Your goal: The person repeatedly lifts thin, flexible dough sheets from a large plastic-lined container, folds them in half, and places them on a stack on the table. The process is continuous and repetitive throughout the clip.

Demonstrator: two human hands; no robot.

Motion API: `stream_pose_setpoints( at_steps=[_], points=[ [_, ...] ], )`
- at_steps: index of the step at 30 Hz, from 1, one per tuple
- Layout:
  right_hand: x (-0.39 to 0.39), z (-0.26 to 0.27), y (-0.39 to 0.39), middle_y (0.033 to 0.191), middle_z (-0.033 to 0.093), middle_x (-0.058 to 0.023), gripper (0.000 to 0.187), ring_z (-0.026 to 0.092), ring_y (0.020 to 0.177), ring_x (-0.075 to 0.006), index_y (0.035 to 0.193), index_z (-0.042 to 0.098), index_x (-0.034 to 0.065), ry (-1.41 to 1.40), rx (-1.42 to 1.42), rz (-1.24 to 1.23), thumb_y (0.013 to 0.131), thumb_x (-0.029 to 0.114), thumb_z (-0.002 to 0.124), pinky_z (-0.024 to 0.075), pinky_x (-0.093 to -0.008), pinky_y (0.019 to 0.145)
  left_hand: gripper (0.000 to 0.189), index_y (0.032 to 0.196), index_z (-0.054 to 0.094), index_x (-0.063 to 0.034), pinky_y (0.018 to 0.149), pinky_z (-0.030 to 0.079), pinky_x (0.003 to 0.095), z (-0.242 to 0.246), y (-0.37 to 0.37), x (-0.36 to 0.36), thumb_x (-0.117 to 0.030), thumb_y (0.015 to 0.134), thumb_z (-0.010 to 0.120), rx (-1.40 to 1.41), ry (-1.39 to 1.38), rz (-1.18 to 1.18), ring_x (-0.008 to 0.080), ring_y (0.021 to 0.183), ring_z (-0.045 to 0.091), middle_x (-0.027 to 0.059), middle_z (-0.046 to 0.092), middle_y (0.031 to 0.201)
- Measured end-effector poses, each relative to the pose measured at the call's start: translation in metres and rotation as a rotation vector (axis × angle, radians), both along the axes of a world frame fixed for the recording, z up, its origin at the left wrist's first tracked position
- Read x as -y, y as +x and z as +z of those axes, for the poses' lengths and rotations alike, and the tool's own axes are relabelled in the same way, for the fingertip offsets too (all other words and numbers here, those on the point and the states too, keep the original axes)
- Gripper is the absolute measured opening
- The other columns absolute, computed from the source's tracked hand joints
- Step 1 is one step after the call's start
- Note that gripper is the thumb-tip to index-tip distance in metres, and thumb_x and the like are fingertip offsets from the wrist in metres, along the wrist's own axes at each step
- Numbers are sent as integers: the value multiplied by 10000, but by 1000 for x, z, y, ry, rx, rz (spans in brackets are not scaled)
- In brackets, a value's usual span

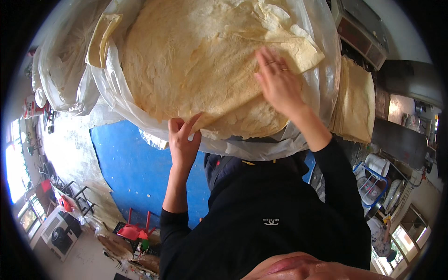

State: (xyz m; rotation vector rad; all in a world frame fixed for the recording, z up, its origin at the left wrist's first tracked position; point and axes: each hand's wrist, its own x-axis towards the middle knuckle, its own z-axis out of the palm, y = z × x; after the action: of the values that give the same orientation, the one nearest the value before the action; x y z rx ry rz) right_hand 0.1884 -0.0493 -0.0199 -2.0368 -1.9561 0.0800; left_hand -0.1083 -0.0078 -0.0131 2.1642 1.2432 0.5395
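Observation:
A broad round pile of thin pale-yellow food sheets [168, 63] lies before me in a clear plastic liner [122, 94]. The sheets look like tofu skin or flatbread; I cannot tell which. My left hand [183, 134] is at the near edge of the pile, thumb and forefinger pinching the top sheet's edge. Flat over the right side of the pile is my right hand [278, 84], slightly blurred, fingers extended and gripping nothing. A fold runs across the top sheet between both hands. Beyond the right hand, a folded sheet flap [308, 52] overhangs toward the liner.
A folded strip [103, 40] rests on the liner's left rim, beside another plastic bag [63, 66]. To the right are stacked folded sheets [353, 101] and a scale-like device [362, 29]. Blue matting [140, 175] covers the floor; a red stool [134, 229] and another person [379, 238] are farther off.

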Motion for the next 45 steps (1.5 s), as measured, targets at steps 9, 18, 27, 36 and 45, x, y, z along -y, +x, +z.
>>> stream_pose_setpoints(
  at_steps=[9, 18, 27, 36, 45],
  points=[
    [-17, -3, -97, 1572, 245, -201, 867, 179, 1482, -314, 1492, 264, -39, -50, -23, 247, 910, 534, 555, 159, -431, 1208, 200, 969, 699, -73, 575, 553, 292, 22, -5, 5, 3, 787, 663, 127, -103, 231, 199, 657, 665, 119, 592, 1186],
    [-3, -2, -94, 1248, 607, -111, 478, 578, 1160, -219, 1309, 506, -12, -16, -2031, -510, 1033, 373, 445, 435, -336, 1017, 379, 1243, 543, -13, 1061, 388, 464, 31, 99, -44, -70, 880, 633, 471, 235, -206, 361, 1252, 485, 194, 463, 1401],
    [18, 4, -15, 1455, 431, -146, 531, 416, 1359, -246, 1414, 380, 45, 571, -1208, -365, 935, 86, 606, 338, -373, 1117, 889, 1494, 278, -1, 1140, 229, 565, -17, 133, -54, -457, 847, 682, -24, 375, -167, 441, 1449, 202, 231, 299, 1540],
    [10, 5, 5, 1591, 259, -87, 759, 173, 1486, -304, 1532, 278, 168, -85, -119, 29, 866, 167, 642, 154, -476, 1198, 322, 1171, 574, 14, 857, 510, 311, -8, 142, -81, -29, 861, 648, 1088, -844, 139, 185, 1009, 612, 142, 577, 1217],
    [10, 9, -70, 1509, 376, -162, 641, 317, 1391, -397, 1469, 395, 205, -4, -748, 135, 875, 7, 534, 255, -501, 1158, 346, 1173, 582, -13, 887, 519, 348, 48, 91, -72, -163, 869, 512, 1180, -677, 421, 238, 1028, 624, 131, 615, 1139]
  ],
)
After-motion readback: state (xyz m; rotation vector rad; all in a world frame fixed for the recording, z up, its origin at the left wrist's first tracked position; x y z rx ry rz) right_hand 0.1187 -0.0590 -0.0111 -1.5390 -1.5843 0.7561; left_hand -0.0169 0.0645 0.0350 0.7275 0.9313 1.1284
